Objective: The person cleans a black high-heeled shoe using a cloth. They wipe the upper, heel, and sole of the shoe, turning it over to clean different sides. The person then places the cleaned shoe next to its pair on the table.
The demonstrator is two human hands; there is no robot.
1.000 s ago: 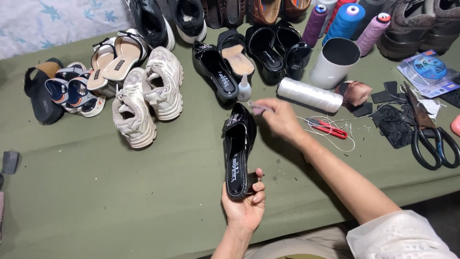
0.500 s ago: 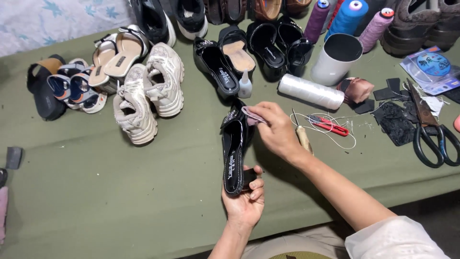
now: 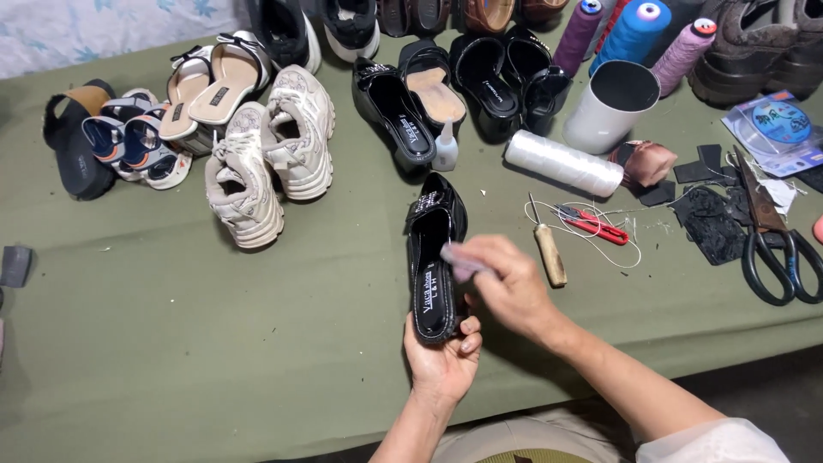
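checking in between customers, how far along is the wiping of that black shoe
In hand: the left hand holds the black shoe by its heel while the right hand presses a small pinkish cloth against its side. How much is already wiped cannot be told. Its apparent mate lies untouched on the table.

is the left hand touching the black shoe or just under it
Touching. The head view shows the left hand cupping the heel end of the black shoe, thumb and fingers wrapped against its sides with no gap.

Round blue packet (image 3: 776, 123), table's right edge
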